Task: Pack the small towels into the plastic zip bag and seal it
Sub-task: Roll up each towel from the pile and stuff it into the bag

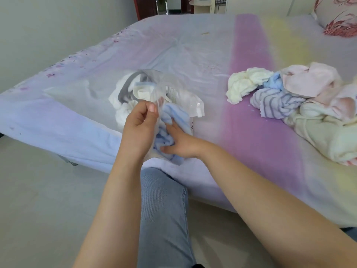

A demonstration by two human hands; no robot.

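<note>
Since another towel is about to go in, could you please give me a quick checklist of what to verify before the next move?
1. Clear plastic zip bag mouth held open by left hand: ok.
2. Light blue terry towel fully inside, right hand pushing it: cannot tell.
3. Right hand free for next towel: not ok.
4. Loose pile of small towels on the bed, none packed away: not ok.
5. Zip strip sealed: not ok.

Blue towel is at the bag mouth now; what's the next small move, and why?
Probably push the light blue towel deeper with the right hand, since it sits bunched at the mouth of the clear plastic zip bag, which the left hand pinches open. More loose small towels wait on the bed.
</note>
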